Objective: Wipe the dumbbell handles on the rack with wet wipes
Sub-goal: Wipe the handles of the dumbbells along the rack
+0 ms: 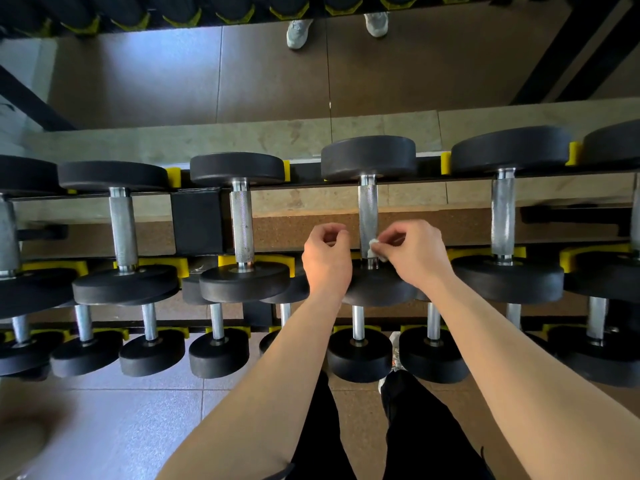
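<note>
Two bare forearms reach from the near edge, over black trousers (415, 438), to the upper tier of the rack (195, 220). The right hand (414, 258) pinches a small crumpled wet wipe (374, 247) between thumb and fingertips, holding it against the right side of a knurled dumbbell handle (368, 209) at its near end, just beyond the near black weight head (377, 289). The left hand (327, 261) hangs just left of the same handle, apart from it, its fingers curled in around nothing visible.
</note>
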`<control>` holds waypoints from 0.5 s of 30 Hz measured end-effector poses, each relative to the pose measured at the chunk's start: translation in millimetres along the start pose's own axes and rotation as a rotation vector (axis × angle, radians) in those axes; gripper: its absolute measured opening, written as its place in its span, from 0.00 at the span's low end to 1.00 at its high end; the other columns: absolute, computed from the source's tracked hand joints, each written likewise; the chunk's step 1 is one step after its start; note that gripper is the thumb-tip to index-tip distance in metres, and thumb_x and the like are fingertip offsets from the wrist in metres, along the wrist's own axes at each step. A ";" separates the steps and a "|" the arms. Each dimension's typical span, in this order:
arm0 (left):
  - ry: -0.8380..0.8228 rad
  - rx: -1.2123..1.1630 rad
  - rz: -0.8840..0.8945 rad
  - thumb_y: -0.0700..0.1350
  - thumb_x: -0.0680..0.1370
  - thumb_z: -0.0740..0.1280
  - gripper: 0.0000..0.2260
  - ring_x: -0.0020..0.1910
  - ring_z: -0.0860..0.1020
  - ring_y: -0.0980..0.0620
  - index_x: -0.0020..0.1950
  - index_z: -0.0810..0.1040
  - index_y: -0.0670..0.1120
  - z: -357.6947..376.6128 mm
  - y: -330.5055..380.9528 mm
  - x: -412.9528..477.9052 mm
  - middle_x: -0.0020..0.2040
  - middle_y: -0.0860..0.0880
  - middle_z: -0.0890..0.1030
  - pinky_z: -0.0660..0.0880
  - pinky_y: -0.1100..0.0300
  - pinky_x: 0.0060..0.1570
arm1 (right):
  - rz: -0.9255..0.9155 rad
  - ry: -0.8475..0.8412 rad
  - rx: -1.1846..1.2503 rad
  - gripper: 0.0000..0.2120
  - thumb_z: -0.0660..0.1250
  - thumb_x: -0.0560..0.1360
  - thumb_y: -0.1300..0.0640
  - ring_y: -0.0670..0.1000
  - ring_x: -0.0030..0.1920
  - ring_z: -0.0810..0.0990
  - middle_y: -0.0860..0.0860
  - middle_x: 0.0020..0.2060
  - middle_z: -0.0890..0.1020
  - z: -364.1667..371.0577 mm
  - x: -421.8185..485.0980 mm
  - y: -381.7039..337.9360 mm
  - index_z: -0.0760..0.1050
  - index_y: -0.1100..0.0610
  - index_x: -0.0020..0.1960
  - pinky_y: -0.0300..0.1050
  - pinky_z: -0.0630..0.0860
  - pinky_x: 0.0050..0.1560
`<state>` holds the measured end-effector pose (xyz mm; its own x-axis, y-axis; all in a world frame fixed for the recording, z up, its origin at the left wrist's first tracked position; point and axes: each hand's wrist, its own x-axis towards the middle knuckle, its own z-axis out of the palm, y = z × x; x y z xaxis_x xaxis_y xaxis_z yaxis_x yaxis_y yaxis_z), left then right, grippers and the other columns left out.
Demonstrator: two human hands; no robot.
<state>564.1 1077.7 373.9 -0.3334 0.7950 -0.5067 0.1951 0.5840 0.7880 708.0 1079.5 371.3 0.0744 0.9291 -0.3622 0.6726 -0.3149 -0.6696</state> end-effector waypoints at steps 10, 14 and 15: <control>-0.002 -0.013 -0.023 0.43 0.81 0.67 0.06 0.48 0.79 0.58 0.53 0.79 0.54 -14.7 2.0 2.9 0.48 0.55 0.81 0.73 0.66 0.43 | 0.035 0.011 -0.039 0.04 0.71 0.77 0.53 0.39 0.40 0.76 0.46 0.42 0.81 6.4 -9.1 -8.2 0.81 0.53 0.49 0.31 0.67 0.38; -0.074 0.041 -0.014 0.44 0.80 0.68 0.06 0.50 0.80 0.54 0.51 0.79 0.56 -29.6 12.6 -8.5 0.49 0.55 0.82 0.78 0.61 0.48 | 0.036 -0.031 -0.073 0.03 0.72 0.77 0.56 0.44 0.43 0.78 0.48 0.45 0.82 -0.4 -14.1 -20.8 0.82 0.55 0.49 0.29 0.65 0.37; -0.109 0.063 -0.007 0.44 0.80 0.68 0.06 0.51 0.81 0.53 0.51 0.80 0.56 -35.9 15.1 -11.4 0.49 0.54 0.82 0.79 0.57 0.50 | 0.023 0.019 -0.031 0.04 0.72 0.76 0.57 0.44 0.44 0.78 0.48 0.45 0.82 -1.5 -14.9 -29.8 0.82 0.56 0.50 0.29 0.66 0.38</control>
<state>537.7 1071.6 404.1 -0.2335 0.8021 -0.5497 0.2521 0.5959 0.7624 688.0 1075.3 397.6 0.1033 0.9254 -0.3646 0.6930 -0.3299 -0.6410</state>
